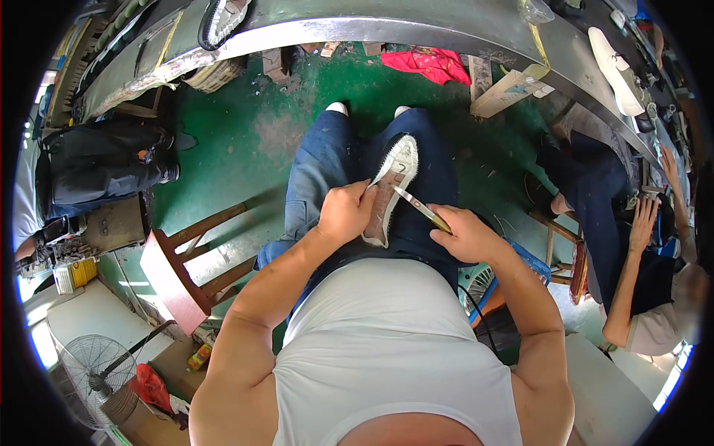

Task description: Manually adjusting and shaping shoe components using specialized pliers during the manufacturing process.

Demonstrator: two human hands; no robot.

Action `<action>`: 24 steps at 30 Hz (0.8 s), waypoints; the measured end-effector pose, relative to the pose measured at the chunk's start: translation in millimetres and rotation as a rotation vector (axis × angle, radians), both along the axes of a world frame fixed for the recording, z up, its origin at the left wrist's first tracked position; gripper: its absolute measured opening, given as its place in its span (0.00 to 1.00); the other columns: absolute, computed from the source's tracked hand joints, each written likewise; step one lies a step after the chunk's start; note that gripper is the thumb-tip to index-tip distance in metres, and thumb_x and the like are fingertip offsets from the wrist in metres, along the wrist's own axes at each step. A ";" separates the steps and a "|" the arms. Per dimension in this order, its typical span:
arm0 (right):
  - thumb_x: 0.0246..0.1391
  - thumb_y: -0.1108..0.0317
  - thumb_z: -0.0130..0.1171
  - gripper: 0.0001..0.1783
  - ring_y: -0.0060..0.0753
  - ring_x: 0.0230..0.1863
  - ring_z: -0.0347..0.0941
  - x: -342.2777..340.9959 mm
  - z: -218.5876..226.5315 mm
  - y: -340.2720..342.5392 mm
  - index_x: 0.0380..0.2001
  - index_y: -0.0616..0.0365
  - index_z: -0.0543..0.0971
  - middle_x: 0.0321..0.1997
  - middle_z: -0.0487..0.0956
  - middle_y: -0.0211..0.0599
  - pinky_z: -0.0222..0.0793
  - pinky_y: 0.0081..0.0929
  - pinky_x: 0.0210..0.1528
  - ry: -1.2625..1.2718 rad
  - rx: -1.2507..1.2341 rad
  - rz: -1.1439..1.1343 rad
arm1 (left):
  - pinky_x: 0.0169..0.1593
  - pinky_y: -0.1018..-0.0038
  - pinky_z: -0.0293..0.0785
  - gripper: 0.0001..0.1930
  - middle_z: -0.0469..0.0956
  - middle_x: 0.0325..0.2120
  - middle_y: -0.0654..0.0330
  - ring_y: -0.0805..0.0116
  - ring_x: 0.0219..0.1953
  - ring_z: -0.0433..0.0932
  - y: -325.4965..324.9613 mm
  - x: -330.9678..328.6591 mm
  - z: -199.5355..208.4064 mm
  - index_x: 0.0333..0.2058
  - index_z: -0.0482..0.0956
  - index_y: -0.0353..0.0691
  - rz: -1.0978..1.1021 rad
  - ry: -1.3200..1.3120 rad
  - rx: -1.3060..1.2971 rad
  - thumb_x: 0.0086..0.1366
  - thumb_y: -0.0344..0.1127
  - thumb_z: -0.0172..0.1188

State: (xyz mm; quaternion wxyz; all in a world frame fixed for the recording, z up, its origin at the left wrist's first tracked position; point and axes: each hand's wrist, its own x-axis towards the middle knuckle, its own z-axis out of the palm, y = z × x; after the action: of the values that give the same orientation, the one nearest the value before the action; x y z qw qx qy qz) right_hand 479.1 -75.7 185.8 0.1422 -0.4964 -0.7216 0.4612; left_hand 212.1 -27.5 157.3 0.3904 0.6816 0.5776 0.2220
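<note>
An unfinished shoe (pixel 399 167) lies bottom up across my lap, with a pale front, a brown bottom toward the heel and a dark, toothed edge around the toe. My left hand (pixel 346 213) is closed on its left side, thumb and fingers pinching the edge. Closed around the olive-coloured handle of a metal hand tool that looks like pliers (pixel 421 207) is my right hand (pixel 465 234). The tool's silver tip points up and left, at the shoe's bottom near its middle; whether it touches, I cannot tell.
A grey workbench (pixel 357 33) curves across the far side, with another shoe (pixel 223 21) at its left and a cream shoe (pixel 616 70) at its right. A wooden stool (pixel 175 281) stands left. People sit on both sides. A standing fan (pixel 97 383) is lower left.
</note>
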 end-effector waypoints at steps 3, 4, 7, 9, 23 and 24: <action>0.58 0.66 0.58 0.24 0.55 0.44 0.77 -6.4 11.0 15.7 0.55 0.65 0.72 0.39 0.79 0.55 0.72 0.40 0.47 -0.046 -0.009 0.067 | 0.32 0.61 0.77 0.12 0.80 0.26 0.42 0.44 0.28 0.80 -3.6 1.8 -3.3 0.38 0.83 0.33 -0.020 0.019 0.162 0.66 0.36 0.59; 0.59 0.65 0.58 0.21 0.55 0.44 0.77 -9.4 25.1 25.4 0.53 0.65 0.73 0.40 0.80 0.55 0.72 0.40 0.48 -0.103 -0.132 0.101 | 0.31 0.64 0.76 0.11 0.79 0.27 0.42 0.43 0.29 0.80 -5.2 3.2 -4.7 0.39 0.84 0.34 -0.033 0.025 0.223 0.67 0.36 0.59; 0.60 0.62 0.57 0.17 0.55 0.44 0.78 -20.6 67.5 61.2 0.45 0.66 0.75 0.40 0.81 0.53 0.73 0.42 0.47 -0.161 -0.781 0.079 | 0.33 0.59 0.77 0.13 0.80 0.25 0.45 0.43 0.28 0.79 -10.4 13.0 4.9 0.35 0.83 0.34 -0.054 0.074 0.252 0.69 0.39 0.55; 0.61 0.62 0.57 0.16 0.55 0.41 0.78 -18.9 66.7 68.7 0.42 0.66 0.75 0.38 0.81 0.53 0.73 0.43 0.45 -0.191 -0.715 0.109 | 0.34 0.60 0.77 0.16 0.80 0.25 0.46 0.45 0.28 0.80 -7.7 6.9 -1.1 0.34 0.83 0.33 -0.010 -0.013 0.130 0.71 0.40 0.53; 0.58 0.65 0.58 0.14 0.61 0.41 0.76 -36.4 -25.8 16.8 0.42 0.64 0.75 0.37 0.79 0.55 0.70 0.49 0.43 -0.058 -0.096 -0.147 | 0.67 0.73 0.57 0.33 0.64 0.65 0.52 0.66 0.66 0.61 7.5 16.1 -56.1 0.73 0.47 0.47 0.161 -0.868 -0.603 0.76 0.46 0.47; 0.59 0.66 0.57 0.14 0.58 0.40 0.77 -30.2 -19.1 22.1 0.44 0.63 0.76 0.36 0.79 0.53 0.71 0.47 0.42 -0.127 -0.042 -0.039 | 0.67 0.73 0.57 0.33 0.64 0.65 0.52 0.66 0.66 0.61 5.3 15.1 -62.8 0.73 0.47 0.47 0.156 -0.860 -0.601 0.76 0.46 0.47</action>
State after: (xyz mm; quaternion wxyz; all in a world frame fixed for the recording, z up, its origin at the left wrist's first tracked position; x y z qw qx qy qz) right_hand 448.9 -53.6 166.7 0.0947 -0.5416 -0.7096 0.4406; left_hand 227.1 -22.2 94.5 0.7526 0.3418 0.4525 0.3347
